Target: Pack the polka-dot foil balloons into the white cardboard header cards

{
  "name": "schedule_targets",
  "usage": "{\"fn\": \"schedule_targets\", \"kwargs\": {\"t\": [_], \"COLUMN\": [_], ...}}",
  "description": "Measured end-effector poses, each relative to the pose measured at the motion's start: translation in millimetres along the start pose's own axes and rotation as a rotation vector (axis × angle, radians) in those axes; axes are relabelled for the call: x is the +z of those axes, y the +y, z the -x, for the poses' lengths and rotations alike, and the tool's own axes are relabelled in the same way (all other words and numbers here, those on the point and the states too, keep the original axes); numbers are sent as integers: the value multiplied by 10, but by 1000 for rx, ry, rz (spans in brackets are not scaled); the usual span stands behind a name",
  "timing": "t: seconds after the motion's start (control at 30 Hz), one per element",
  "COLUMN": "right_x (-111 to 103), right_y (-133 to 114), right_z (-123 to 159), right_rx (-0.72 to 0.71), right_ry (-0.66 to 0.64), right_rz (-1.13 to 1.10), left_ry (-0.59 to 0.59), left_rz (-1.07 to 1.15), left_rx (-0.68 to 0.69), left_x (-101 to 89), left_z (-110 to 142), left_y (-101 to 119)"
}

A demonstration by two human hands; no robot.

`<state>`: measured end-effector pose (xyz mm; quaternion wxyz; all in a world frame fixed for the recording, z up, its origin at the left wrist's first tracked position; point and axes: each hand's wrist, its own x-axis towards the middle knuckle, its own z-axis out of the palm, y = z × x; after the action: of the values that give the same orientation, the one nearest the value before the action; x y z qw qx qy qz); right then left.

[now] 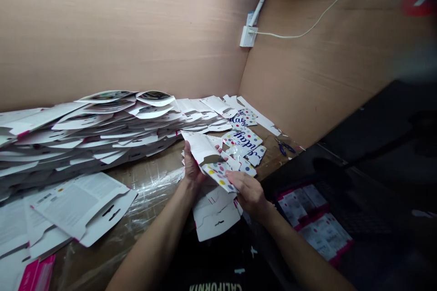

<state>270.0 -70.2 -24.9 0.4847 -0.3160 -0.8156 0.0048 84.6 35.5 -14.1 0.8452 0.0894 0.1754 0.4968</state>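
The left hand [193, 166] is closed on the white side of a die-cut card [201, 150], fingers curled behind it and thumb out of sight. The right hand [247, 193] lies across the polka-dot panel of the same card, fingers together and pointing toward the left hand; whether it is gripping or only resting there, I cannot tell. The card is bent and held just above the bench [269, 157], over a loose white card [215, 216] with a slotted flap.

Just beyond the hands lie dotted cards [242, 138] with dark blue script, overlapping one another, and a small pair of blue-handled pliers [285, 147] sits beside them. Clear plastic [153, 195] covers part of the bench. To the left, a long, sprawling stack of white cards [85, 132] leans against the wood wall [119, 27], with printed cards [78, 204] lying flat in front of it and pink-edged pieces [37, 273] at the corner. On a black surface [368, 154] at right lie pink-and-white printed sheets [314, 223]. A wall socket [248, 36] feeds a pale cable [307, 22]
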Motion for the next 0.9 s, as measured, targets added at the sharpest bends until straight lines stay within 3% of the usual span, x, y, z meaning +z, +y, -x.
{"fn": "schedule_targets", "kwargs": {"t": [0.3,0.43,0.5,0.63,0.73,0.83,0.9], "right_x": [306,311,310,376,371,307,331], "right_y": [81,-28,-161,-349,-274,-95,-23], "right_z": [-120,-194,-217,-236,-273,-577,-1056], "right_rx": [-83,136,220,230,267,260,183], "right_ry": [-90,-47,-47,-273,-373,-172,-29], "right_rz": [177,378,368,271,310,331,298], "left_ry": [-4,-18,1,1,-80,-183,-237], "left_rz": [-30,-15,3,22,24,73,106], "left_rx": [-157,-84,-47,-64,-98,-2,64], "left_x": [100,94,84,65,33,-20,-54], "left_z": [114,92,67,60,82,62,28], "left_y": [-33,-11,-9,-83,-182,-191,-121]}}
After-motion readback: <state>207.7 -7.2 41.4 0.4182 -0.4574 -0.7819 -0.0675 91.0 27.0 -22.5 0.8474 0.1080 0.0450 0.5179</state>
